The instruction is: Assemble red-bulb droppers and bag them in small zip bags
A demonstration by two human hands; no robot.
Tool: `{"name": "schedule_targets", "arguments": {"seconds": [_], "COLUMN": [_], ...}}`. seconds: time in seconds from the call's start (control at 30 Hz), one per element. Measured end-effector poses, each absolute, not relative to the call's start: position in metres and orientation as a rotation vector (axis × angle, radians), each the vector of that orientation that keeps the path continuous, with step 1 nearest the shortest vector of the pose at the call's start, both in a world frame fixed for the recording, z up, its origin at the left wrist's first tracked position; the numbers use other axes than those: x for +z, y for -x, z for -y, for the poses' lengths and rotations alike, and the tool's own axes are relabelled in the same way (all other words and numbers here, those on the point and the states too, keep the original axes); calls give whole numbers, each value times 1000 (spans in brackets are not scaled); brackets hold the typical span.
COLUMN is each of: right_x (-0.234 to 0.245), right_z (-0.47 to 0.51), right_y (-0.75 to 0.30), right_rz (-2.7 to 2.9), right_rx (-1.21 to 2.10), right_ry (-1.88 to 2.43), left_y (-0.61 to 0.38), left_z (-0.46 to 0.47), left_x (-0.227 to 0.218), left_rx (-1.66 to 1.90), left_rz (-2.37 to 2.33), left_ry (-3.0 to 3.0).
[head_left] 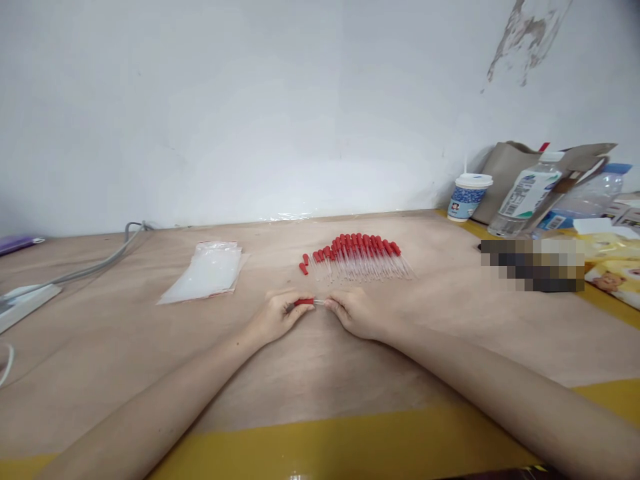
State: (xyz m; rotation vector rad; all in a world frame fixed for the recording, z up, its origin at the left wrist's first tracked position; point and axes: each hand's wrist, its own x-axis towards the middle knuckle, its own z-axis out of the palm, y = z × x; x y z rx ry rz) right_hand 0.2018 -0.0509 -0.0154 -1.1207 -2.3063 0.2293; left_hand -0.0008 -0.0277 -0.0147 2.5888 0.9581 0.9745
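Observation:
My left hand (pixel 281 313) pinches a red rubber dropper bulb (pixel 304 302) between thumb and fingers. From the bulb's open end a clear dropper tube (pixel 319 303) runs across to my right hand (pixel 353 311), whose fingertips are closed on it; how deep the tube sits in the bulb I cannot tell. Just beyond my hands lies a fanned row of droppers (pixel 363 257), clear tubes with red bulbs pointing towards the wall. Two loose red bulbs (pixel 304 268) rest at the row's left end.
A clear plastic bag (pixel 203 273) with whitish contents lies left of centre. Grey cables (pixel 107 255) lead to a white power strip (pixel 27 305) at far left. At right stand a lidded paper cup (pixel 468 198), a water bottle (pixel 527 197) and a beige bag (pixel 500 173).

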Motion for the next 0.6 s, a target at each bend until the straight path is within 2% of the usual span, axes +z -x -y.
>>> {"name": "schedule_targets", "arguments": {"seconds": [0.13,0.27,0.33,0.5,0.6], "right_x": [-5,3,6,11,9], "right_z": [57,43,28,-7,-21], "right_y": [-205,-214,-216,-202,-190], "right_rz": [2242,1983,1850,1698,1675], "right_rx": [291,755,862,305,136], "right_ry": [1233,1482,1570,1840,1961], "left_y": [12,22,24,23,25], "left_z": [22,15,12,9,8], "left_x": [-11,-8,-9,-13,-15], "left_rx": [1041,852,714,631,656], "left_rz": [-1126,-1428,-1483,-1456,-1430], "left_ry": [-2628,-2565,-2537,-2552,-2566]}}
